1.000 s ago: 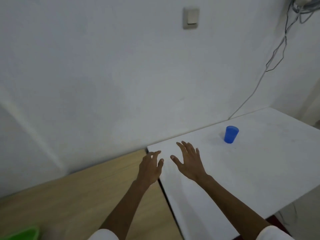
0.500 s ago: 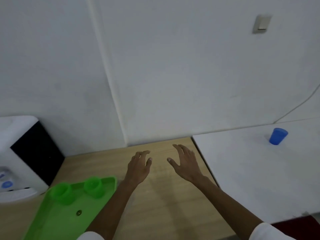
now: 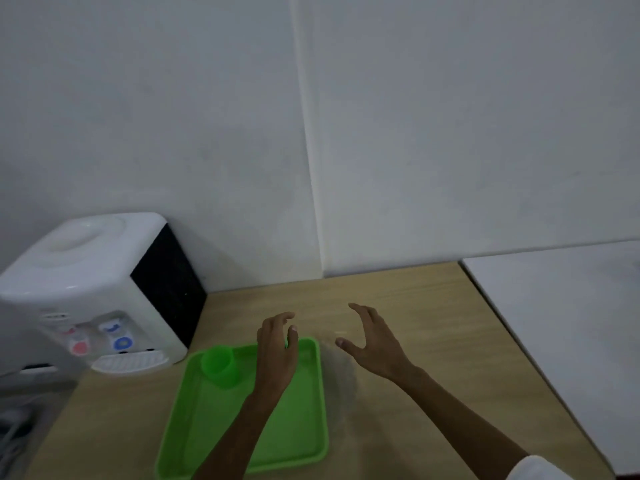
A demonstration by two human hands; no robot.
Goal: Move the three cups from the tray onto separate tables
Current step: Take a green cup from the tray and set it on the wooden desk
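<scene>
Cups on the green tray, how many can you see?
1. A green cup stands in the tray's far left corner. The left hand covers the far right part, so another may hide there.

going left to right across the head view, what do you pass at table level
water dispenser → green cup on the tray → left hand → right hand → white table
</scene>
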